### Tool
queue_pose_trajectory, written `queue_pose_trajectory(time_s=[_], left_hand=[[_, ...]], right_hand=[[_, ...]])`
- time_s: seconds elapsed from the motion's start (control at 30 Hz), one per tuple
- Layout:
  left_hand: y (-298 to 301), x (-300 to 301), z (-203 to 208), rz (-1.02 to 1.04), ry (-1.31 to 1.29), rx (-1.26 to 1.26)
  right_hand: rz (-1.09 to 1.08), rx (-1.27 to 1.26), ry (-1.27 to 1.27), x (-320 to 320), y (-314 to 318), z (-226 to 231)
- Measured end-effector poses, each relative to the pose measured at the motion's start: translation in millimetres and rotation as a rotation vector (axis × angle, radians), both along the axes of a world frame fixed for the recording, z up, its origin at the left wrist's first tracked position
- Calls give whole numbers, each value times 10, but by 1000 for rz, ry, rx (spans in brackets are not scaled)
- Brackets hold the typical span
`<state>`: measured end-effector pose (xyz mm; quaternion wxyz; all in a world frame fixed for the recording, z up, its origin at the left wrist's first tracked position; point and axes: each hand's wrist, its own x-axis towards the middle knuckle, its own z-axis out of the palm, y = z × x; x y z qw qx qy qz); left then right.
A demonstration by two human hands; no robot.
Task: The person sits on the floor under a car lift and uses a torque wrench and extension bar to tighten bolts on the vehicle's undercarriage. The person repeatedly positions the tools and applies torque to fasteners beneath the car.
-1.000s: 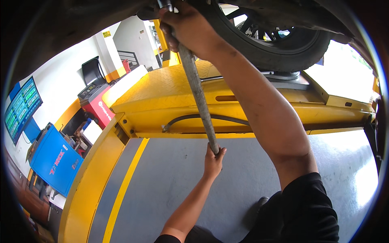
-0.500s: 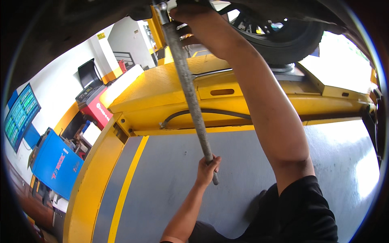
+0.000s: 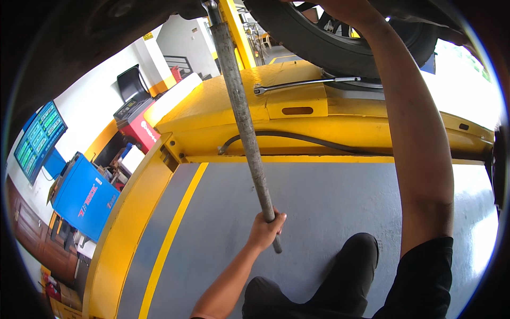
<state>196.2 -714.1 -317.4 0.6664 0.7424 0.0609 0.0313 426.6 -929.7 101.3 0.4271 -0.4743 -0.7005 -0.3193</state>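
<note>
A long grey metal pipe runs from the dark car underside down toward me. My left hand is wrapped round it close to its lower end. At the top, the pipe appears slipped over the handle of a shiny metal wrench, whose far end is hidden. My right arm reaches up to the car tyre, where my right hand is in front of the wheel at the upper edge. Its fingers are cut off from sight. On the yellow lift platform lies a long-handled ratchet, near the tyre.
A black hose curves along the platform's side. Left of the yellow beam stand a blue cabinet, a red machine and a wall screen. The car underside hangs low overhead. My bent knee is below.
My right hand has left the pipe's upper part and moved right to the wheel. My left hand keeps its hold near the pipe's lower end. The view has shifted slightly.
</note>
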Motion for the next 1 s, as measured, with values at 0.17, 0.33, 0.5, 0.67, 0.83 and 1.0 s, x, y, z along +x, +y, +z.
queue_pose_trajectory(time_s=[0.17,0.33,0.5,0.67,0.83,1.0], left_hand=[[-18,-990,390,42,137,-48],[-52,-1912,974,41,244,-41],[-112,-2618,1827,12,386,137],[-263,-3122,2557,324,592,31],[16,-3645,3022,278,751,231],[-250,-3596,3689,508,1056,504]], right_hand=[[-241,148,35,-139,78,-123],[-155,163,7,-76,155,-152],[-146,167,40,-57,23,-119],[-226,259,-22,-106,178,-234],[-195,214,92,-107,116,-214],[-224,216,112,-181,157,-190]])
